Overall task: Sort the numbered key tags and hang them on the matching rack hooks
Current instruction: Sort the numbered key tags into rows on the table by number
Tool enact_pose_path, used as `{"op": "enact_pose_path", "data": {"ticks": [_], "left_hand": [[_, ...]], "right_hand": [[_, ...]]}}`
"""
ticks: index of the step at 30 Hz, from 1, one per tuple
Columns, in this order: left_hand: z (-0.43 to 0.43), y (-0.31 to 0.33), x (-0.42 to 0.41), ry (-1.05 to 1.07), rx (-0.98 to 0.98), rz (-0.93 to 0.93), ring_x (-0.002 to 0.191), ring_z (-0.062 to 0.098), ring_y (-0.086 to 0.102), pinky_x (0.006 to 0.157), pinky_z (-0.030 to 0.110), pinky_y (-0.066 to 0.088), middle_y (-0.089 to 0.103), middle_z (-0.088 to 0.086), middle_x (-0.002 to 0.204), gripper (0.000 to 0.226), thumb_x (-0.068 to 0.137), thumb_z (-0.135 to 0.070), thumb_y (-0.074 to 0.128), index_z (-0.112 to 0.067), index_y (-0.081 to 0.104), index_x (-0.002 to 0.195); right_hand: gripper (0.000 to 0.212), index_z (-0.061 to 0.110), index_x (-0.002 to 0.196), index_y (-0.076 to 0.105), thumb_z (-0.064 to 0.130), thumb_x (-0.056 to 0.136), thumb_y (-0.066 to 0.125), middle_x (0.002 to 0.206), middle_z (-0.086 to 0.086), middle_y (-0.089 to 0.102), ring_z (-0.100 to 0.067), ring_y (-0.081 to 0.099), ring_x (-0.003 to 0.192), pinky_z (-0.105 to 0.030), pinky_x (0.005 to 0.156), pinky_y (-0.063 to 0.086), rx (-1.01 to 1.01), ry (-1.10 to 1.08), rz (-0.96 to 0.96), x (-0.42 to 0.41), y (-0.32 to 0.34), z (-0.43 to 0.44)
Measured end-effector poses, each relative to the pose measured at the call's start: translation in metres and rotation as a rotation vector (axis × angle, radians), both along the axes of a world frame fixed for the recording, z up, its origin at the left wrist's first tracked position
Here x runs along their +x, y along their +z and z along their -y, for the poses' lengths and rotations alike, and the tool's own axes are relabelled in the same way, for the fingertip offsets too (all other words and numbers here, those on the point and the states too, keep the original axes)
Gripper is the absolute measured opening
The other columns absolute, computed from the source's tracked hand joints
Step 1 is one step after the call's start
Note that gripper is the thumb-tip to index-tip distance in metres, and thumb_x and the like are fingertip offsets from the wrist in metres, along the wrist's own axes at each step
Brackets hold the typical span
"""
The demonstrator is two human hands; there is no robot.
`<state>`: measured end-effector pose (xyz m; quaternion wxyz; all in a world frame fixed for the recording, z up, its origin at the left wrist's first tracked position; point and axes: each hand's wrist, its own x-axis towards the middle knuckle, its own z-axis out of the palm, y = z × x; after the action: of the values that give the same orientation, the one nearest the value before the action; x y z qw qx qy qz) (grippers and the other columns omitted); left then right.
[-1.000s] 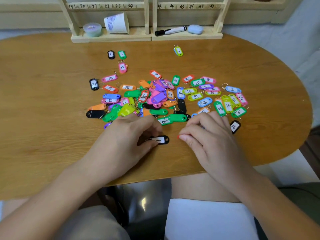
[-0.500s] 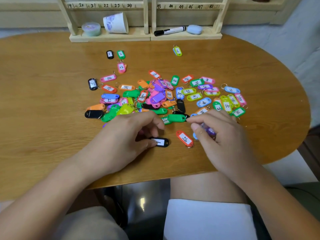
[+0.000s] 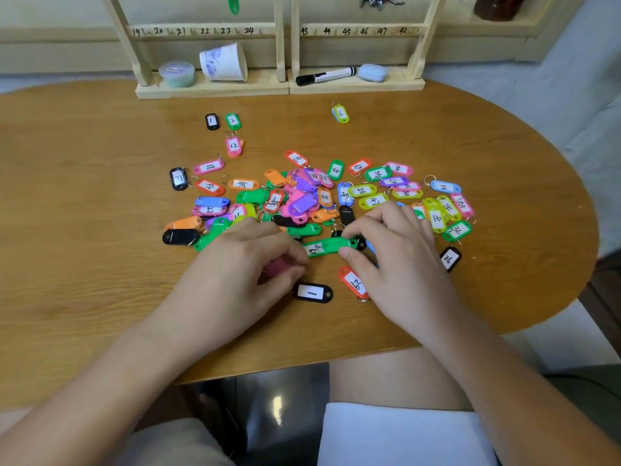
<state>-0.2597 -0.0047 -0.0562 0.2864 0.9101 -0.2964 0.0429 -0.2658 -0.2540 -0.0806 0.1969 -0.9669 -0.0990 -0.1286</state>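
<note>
A heap of coloured numbered key tags lies mid-table. My right hand pinches the right end of a long green key tag between thumb and forefinger at the heap's near edge. My left hand is curled, and a pink key tag shows between its thumb and fingers. A black tag marked 1 and a red tag lie loose between the hands. The wooden rack stands at the back with rails numbered 19 to 24 and 43 to 48.
On the rack's base sit a small lidded tub, a tipped paper cup, a black marker and a blue eraser. Sorted tags lie apart: black, green, yellow 6. The table edge is near my lap.
My right hand left the red tag on the table and reached up to the green tag. My left hand lifted off the black tag; a pink tag now shows in it.
</note>
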Motion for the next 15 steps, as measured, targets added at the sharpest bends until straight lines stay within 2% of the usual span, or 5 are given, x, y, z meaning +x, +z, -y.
{"op": "enact_pose_path", "data": {"ticks": [4,7,11,15], "left_hand": [[0.005,-0.006,0.006,0.081,0.075,0.108,0.101,0.020,0.056,0.089,0.045,0.050,0.063,-0.010,0.109,0.022,0.095,-0.034,0.071,-0.029,0.076,0.116],[0.013,-0.007,0.009,0.109,0.075,0.134,0.101,0.021,0.055,0.084,0.043,0.051,0.063,-0.007,0.108,0.024,0.093,-0.032,0.075,-0.026,0.076,0.116],[0.022,-0.007,0.013,0.092,0.055,0.127,0.099,0.021,0.054,0.082,0.040,0.050,0.062,-0.006,0.104,0.020,0.094,-0.032,0.076,-0.026,0.077,0.113],[0.030,-0.007,0.019,0.065,0.044,0.124,0.097,0.020,0.051,0.082,0.041,0.049,0.059,-0.006,0.102,0.018,0.096,-0.032,0.074,-0.029,0.076,0.114]], "right_hand": [[0.020,0.033,0.105,0.064,0.035,0.092,0.079,0.112,0.013,0.051,-0.011,0.046,0.116,-0.036,0.102,0.032,0.103,-0.008,-0.091,-0.001,0.006,0.003],[0.028,0.037,0.100,0.058,0.031,0.089,0.083,0.108,0.018,0.053,-0.004,0.044,0.110,-0.032,0.097,0.030,0.134,-0.002,-0.105,-0.005,0.010,0.007],[0.031,0.034,0.089,0.059,0.019,0.083,0.085,0.098,0.017,0.058,-0.005,0.046,0.101,-0.029,0.088,0.027,0.092,0.023,-0.042,-0.012,0.010,0.012],[0.031,0.031,0.089,0.064,0.005,0.080,0.077,0.101,0.017,0.059,-0.009,0.051,0.103,-0.035,0.090,0.035,0.099,0.050,-0.021,-0.016,0.007,0.019]]}}
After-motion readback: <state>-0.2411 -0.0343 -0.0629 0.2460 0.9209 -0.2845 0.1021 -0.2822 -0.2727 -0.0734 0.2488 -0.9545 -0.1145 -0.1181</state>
